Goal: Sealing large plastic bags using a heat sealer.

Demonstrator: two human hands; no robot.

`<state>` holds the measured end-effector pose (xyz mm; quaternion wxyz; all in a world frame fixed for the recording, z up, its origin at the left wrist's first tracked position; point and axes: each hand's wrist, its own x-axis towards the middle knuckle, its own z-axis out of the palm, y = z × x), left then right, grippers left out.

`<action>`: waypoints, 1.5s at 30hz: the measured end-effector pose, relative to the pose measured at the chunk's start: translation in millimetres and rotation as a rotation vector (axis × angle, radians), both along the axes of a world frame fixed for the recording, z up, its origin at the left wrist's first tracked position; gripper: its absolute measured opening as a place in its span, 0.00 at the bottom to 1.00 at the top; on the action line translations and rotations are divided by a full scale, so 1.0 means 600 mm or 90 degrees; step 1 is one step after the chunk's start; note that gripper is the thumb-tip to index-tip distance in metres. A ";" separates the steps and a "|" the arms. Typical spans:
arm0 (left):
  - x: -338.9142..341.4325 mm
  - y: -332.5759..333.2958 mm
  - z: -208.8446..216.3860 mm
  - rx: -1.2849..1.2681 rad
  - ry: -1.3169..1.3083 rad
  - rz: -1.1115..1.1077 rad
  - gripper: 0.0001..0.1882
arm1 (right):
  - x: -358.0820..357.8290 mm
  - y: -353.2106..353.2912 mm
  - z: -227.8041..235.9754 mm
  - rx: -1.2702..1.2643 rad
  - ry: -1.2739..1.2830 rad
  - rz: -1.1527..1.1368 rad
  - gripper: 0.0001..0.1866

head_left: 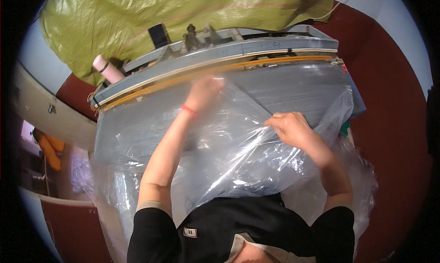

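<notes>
A large sheet of clear plastic film covers the grey work table and hangs over its near side and right end. My right hand pinches the film between thumb and fingers above the table's right half, and creases fan out from the grip. Farther back and to the left, my left hand is blurred by motion. Its fingers look closed on the film, whose edge runs straight from there to my right hand. A red band circles my left wrist.
Along the table's far side runs a grey metal bar machine with an orange strip. A pink bottle and a dark phone stand by it. Yellow-green woven sheeting hangs behind. A doorway is at left, red-brown floor at right.
</notes>
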<state>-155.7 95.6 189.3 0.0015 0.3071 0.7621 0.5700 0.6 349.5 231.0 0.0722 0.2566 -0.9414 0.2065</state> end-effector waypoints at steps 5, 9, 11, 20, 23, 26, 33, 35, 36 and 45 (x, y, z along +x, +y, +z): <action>0.038 0.063 0.047 0.077 -0.226 0.034 0.07 | -0.014 0.045 0.005 -0.114 -0.176 0.058 0.18; 0.063 0.095 0.076 0.060 -0.234 0.004 0.14 | -0.079 0.010 -0.002 -0.312 0.062 -0.063 0.25; 0.079 0.119 0.096 0.040 -0.208 -0.063 0.17 | -0.119 0.001 -0.032 -0.504 0.019 -0.073 0.26; 0.056 0.114 0.043 -0.025 -0.035 -0.092 0.19 | -0.141 0.040 -0.022 -0.714 -0.329 -0.096 0.10; 0.049 0.077 0.046 -0.233 -0.212 -0.136 0.05 | -0.148 0.099 -0.048 -0.646 -0.194 -0.185 0.09; 0.057 0.018 0.026 -0.279 -0.309 -0.162 0.06 | -0.146 0.175 -0.074 -0.397 -0.010 -0.364 0.07; 0.091 -0.069 0.025 -0.240 -0.420 -0.102 0.03 | -0.112 0.401 -0.140 0.076 0.219 -0.758 0.06; 0.102 -0.085 0.031 -0.274 -0.369 -0.104 0.03 | -0.110 0.434 -0.147 0.075 0.261 -0.799 0.07; 0.106 -0.092 0.034 -0.310 -0.319 -0.108 0.03 | -0.106 0.449 -0.147 0.074 0.301 -0.841 0.08; 0.192 -0.306 0.068 -0.310 -0.484 -0.019 0.07 | -0.113 0.475 -0.153 0.027 0.232 -0.916 0.14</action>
